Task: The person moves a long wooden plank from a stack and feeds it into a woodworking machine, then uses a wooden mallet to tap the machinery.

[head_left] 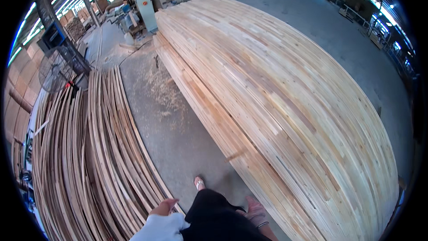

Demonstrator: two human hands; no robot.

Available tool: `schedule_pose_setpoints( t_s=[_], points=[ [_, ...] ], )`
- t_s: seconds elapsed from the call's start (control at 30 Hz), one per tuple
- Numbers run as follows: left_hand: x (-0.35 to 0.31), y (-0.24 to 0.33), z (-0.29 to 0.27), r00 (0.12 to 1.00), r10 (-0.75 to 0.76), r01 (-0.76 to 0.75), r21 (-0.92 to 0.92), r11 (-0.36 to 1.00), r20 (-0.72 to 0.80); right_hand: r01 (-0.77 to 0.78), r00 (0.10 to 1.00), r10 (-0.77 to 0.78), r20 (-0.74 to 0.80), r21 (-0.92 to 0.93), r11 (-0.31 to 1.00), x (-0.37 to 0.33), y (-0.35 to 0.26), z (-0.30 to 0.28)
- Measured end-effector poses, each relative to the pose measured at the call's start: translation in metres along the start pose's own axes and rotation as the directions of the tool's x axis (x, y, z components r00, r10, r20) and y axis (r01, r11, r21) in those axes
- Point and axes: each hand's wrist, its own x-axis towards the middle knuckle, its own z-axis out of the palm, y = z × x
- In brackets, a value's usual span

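Observation:
My left hand (166,206) comes out of a white sleeve (161,228) at the lower edge. It hangs beside the near ends of the long wooden strips (107,151), and its fingers are partly hidden. To the right, my right hand (255,213) is low next to my dark clothing, with a thin band at the wrist. Motion blurs its fingers, and nothing shows clearly in them. The thing nearest it is a broad stack of pale jointed-wood boards (285,102). A narrower stack of boards (223,134) runs along its left side.
Between the strips and the boards runs a grey concrete aisle (178,160), with sawdust (165,89) farther up. A short wood piece (236,155) juts from the narrower stack into the aisle. A standing fan (55,69) is at left. Machinery with a pale cabinet (146,9) stands at the far end.

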Motion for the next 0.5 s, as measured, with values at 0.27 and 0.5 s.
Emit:
schedule_pose_setpoints(
  t_s=[0.27, 0.5],
  points=[
    [-0.035, 0.134, -0.115, 0.83, 0.458, -0.023, -0.8, 0.6, 0.319, 0.313, 0.947, -0.303, 0.107, -0.09, 0.945, 0.179, -0.183, -0.044],
    [-0.109, 0.243, -0.19, 0.534, 0.768, -0.037, -0.899, 0.437, 0.352, 0.683, 0.721, -0.657, 0.219, -0.071, 0.727, 0.312, -0.335, -0.066]
  ],
)
